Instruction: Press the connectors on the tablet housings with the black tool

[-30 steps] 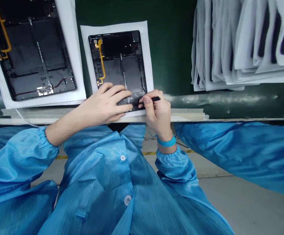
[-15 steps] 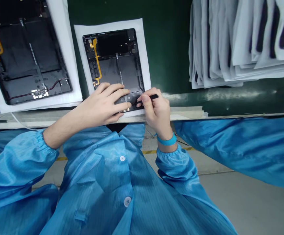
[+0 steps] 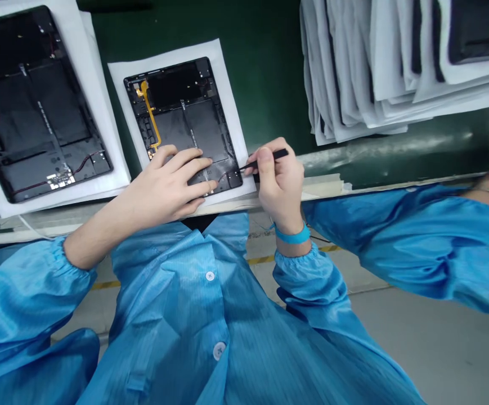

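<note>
An opened tablet (image 3: 204, 126) lies on a white foam sheet (image 3: 229, 107), its inside facing up with a yellow flex cable (image 3: 153, 126) along the left. My left hand (image 3: 172, 183) rests on the tablet's lower left part, palm down with the fingers spread, covering much of the lower edge. In my right hand (image 3: 280, 180), closed between thumb and fingers, are black tweezers (image 3: 281, 153). Their thin tip points left at the tablet's lower right corner, near a small dark wire (image 3: 224, 176). I cannot tell whether the tip touches anything.
On the left, a second opened tablet (image 3: 50, 118) sits on white sheets. A stack of white foam sheets (image 3: 345, 73) with dark tablets between them stands at the right. The green bench (image 3: 265, 84) ends in a taped front edge. A co-worker's blue sleeve (image 3: 413, 242) reaches in from the right.
My right hand has drawn back to the right with the tweezers, uncovering the tablet's lower right corner. My left hand stays on the tablet. The view has shifted, and the co-worker's wrist has appeared.
</note>
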The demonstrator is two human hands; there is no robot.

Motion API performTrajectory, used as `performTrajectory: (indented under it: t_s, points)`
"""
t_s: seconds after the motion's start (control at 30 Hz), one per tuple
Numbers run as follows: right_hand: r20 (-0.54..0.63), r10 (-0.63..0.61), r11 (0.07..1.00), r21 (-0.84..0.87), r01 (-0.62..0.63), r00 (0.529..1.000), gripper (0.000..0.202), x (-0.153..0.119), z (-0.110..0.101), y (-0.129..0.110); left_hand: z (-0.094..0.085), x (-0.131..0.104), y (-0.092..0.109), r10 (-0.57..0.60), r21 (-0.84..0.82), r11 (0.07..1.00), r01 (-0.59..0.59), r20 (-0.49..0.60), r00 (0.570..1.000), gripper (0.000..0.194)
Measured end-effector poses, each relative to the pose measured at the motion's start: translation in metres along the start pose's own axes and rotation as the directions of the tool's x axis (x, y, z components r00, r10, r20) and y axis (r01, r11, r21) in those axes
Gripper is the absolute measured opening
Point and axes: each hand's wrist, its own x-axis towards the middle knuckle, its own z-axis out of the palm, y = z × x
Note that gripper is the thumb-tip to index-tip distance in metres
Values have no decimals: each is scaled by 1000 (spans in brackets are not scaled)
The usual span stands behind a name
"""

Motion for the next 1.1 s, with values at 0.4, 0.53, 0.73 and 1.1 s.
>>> performTrajectory:
  t_s: [0.4, 0.53, 0.73, 1.1]
  points:
    - [265, -179, 976, -70, 204, 947, 41, 23, -5, 5, 7, 1, 5, -31, 55, 998, 34, -59, 998, 34]
    - [285, -207, 968, -80, 238, 936, 40, 24, -4, 6, 12, 1, 10, -91, -23, 996, 89, -81, 993, 34]
    - [269, -254, 942, -150, 301, 929, 41, 21, -3, 11, 12, 4, 18, -189, -111, 977, 182, -57, 980, 35]
    - [245, -225, 952, -153, 267, 943, 41, 16, -8, 13, 12, 9, 24, -171, 30, 984, 174, -89, 981, 34]
